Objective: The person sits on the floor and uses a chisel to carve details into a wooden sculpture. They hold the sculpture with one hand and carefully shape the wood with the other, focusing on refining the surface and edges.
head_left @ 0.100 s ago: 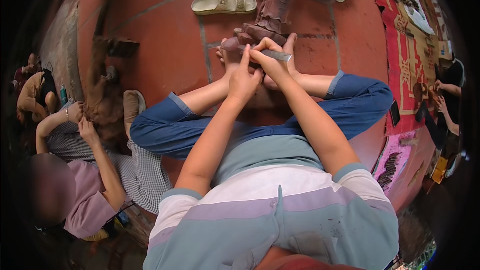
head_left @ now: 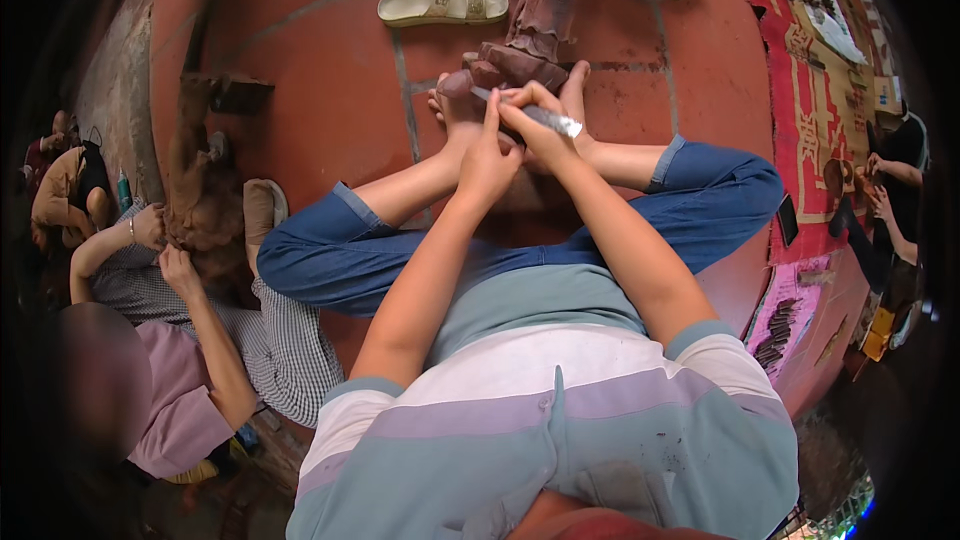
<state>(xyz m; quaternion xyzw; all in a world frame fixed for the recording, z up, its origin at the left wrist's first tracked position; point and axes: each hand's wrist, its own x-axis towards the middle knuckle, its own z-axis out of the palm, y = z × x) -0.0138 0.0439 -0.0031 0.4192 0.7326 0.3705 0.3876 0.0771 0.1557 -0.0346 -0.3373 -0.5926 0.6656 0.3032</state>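
Observation:
A reddish-brown carved wooden piece (head_left: 515, 65), with a wider scalloped base, lies between my bare feet. My right hand (head_left: 540, 130) is closed around a flat metal carving chisel (head_left: 556, 122). The bright squared end sticks out to the right of that hand, and the thin end points left toward a rounded knob of the carving. My left hand (head_left: 487, 168) meets the chisel near its thin end, index finger stretched up against it and the other fingers curled. What lies under the left fingers is hidden, as is the exact contact with the wood.
A cream sandal (head_left: 443, 2) lies on the red tile floor (head_left: 300, 70) beyond my feet. To the left, a person (head_left: 185, 360) works on a brown carving (head_left: 205, 210). On the right are a red patterned mat (head_left: 790, 130), a dark phone-like slab (head_left: 788, 222) and a pink sheet with small tools (head_left: 777, 330).
The chisel has tilted slightly, its squared end lower, and its thin end now shows past my left index finger. The whole view has shifted a little.

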